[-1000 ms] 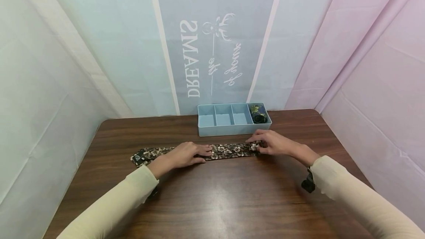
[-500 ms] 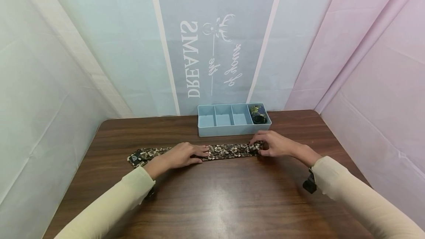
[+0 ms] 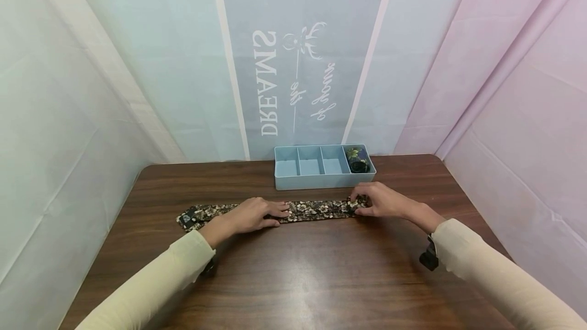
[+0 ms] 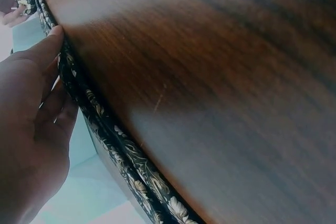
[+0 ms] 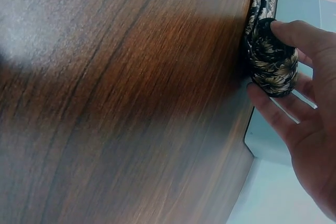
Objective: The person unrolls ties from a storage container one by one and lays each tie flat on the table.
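A dark necktie point(image 3: 316, 210) with a pale floral print lies lengthwise across the table, its wide end point(image 3: 187, 218) at the left. My left hand point(image 3: 247, 215) rests on its middle, fingers reaching over the cloth; the left wrist view shows the thumb point(image 4: 50, 45) touching the tie's near edge. At the right, the narrow end is wound into a small roll point(image 5: 273, 64). Thumb and fingers of my right hand point(image 3: 382, 201) hold this roll, curved around it. Part of the tie is hidden beneath the left hand and forearm.
Behind the tie stands a light blue divided box point(image 3: 298, 182). Its rightmost compartment holds a rolled dark blue tie point(image 3: 357, 160) with yellow-green flowers. Fabric curtains point(image 3: 183, 65) surround the brown wooden table point(image 3: 293, 274) at the back and sides.
My right hand has shifted slightly right with the rolled end. My left hand and the tie's wide end have slid slightly left. The box stays in place.
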`<state>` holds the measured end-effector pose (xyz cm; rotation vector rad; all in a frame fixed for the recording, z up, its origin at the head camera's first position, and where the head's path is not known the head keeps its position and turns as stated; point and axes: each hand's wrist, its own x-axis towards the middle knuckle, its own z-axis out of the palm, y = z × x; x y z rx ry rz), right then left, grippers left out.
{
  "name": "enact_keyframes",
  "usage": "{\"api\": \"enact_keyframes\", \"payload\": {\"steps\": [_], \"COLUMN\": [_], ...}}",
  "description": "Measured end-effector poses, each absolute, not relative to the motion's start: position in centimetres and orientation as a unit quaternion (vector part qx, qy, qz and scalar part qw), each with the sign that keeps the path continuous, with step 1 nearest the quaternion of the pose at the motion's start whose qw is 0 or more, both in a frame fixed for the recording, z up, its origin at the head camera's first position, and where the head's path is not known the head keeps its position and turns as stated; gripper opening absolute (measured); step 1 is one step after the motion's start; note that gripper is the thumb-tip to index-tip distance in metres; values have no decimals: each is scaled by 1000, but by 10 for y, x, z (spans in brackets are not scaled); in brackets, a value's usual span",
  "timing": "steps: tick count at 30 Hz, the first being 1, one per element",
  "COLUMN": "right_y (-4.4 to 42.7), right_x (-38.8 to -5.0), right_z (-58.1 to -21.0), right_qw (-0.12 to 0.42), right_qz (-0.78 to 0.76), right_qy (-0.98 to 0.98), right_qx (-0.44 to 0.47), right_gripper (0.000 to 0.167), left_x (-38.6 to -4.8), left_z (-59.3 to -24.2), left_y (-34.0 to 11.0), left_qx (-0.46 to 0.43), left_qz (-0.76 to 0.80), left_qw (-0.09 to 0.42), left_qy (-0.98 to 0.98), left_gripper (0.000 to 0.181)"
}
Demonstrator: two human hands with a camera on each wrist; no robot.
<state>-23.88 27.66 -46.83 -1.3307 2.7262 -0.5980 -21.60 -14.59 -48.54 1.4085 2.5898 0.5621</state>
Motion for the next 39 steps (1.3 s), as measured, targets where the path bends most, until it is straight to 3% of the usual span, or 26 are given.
{"api": "enact_keyframes", "payload": {"steps": [15, 33, 39], "right_y": [285, 299, 297], "right_x": [-234, -233, -232], "right_z": [-464, -468, -468], "right_qw": [20, 8, 19], "right_qz": [-187, -177, -174], "right_qy": [880, 887, 896], "right_qx": [-436, -426, -408], "right_gripper": [42, 52, 58], "left_x": [-218, -217, -215], "left_z": [-487, -486, -483], "left_y": [-149, -165, -160], "left_qx": [478, 476, 473], "left_qz": [187, 186, 167], "left_qw": [63, 67, 36], "left_qy": [856, 857, 864], "left_gripper": [39, 40, 36]}}
